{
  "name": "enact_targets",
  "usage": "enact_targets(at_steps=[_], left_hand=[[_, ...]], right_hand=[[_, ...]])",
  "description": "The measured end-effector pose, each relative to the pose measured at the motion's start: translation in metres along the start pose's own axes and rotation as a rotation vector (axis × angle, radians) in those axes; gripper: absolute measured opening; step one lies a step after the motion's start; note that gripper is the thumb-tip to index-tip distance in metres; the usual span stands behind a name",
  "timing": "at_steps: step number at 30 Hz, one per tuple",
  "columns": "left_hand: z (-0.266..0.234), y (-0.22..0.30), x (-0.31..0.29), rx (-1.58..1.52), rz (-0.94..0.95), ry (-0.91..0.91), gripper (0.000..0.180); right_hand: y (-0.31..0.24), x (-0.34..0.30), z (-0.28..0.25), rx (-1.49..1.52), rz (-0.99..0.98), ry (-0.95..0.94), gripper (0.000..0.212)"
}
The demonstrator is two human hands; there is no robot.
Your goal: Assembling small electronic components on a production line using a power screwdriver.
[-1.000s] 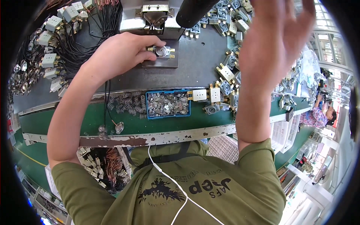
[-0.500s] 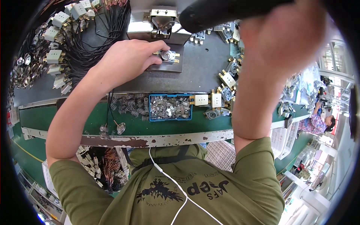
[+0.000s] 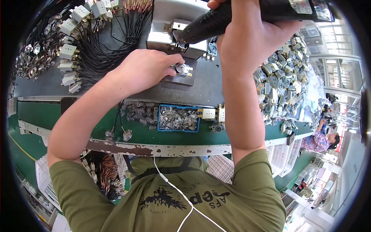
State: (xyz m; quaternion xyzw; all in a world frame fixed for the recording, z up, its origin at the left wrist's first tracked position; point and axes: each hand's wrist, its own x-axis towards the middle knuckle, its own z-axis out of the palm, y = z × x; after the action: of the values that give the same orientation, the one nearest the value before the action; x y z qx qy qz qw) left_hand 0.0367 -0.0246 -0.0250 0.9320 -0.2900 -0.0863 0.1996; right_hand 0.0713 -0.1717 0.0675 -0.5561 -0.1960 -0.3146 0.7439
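Note:
My left hand pinches a small switch-like part between thumb and finger. The part has a round metal cap and brass tabs, and it lies on a flat steel block. My right hand is wrapped around a long black handheld tool with a tapered nose and labels at its far end. The nose rests against or just in front of a metal bracket on a steel fixture; whether they touch, I cannot tell.
Black-wired white blocks and round metal caps crowd the left. A blue tray of small metal pieces sits in front, beside springs. Finished-looking white parts pile up at right. Another person sits far right.
The black tool and my right hand have moved left and down, bringing the nose from beside the bracket to its front. My left hand keeps its pinch; the whole view has shifted slightly.

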Motion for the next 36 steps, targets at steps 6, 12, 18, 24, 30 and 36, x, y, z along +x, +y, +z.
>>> enact_targets(at_steps=[6,12,18,24,30,36], left_hand=[[-0.003,0.001,0.002,-0.022,-0.023,-0.035,0.034],[-0.001,-0.002,0.001,-0.008,0.02,0.003,0.033],[0.001,-0.001,-0.001,0.005,0.013,0.006,0.033],[0.009,-0.005,-0.002,0.004,0.057,0.085,0.032],[0.003,-0.008,-0.001,0.005,0.065,0.052,0.033],[0.002,-0.006,0.001,0.025,0.042,0.045,0.033]], right_hand=[[0.01,0.004,0.006,0.214,-0.018,-0.09,0.046],[0.007,0.0,0.006,-0.001,-0.012,-0.097,0.051],[0.003,0.005,0.011,0.02,-0.047,-0.154,0.062],[0.002,0.006,-0.013,0.296,0.04,-0.226,0.045],[-0.03,-0.02,-0.032,-0.219,0.133,-0.211,0.015],[0.018,-0.01,-0.036,0.429,-0.122,-0.256,0.043]])
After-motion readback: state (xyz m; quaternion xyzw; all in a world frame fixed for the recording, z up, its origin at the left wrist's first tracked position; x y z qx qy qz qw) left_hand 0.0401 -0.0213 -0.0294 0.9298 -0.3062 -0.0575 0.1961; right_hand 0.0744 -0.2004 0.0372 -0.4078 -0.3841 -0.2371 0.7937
